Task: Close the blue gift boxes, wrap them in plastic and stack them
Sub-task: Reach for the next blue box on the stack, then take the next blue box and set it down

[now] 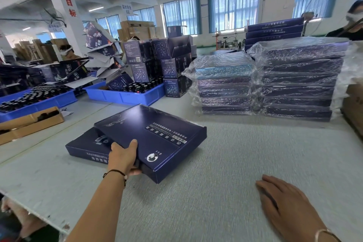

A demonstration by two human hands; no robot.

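Left hand (122,158) grips the near edge of a dark blue gift box (155,139), thumb on its lid, fingers hidden beneath. Right hand (282,200) lies flat, fingers straight, on the worktop (225,163) at 5 o'clock. The lid's white print is blurred; plastic-wrapped stacks (275,82) stand at 1 o'clock.

blue bottle trays (125,97), cardboard box (29,124)
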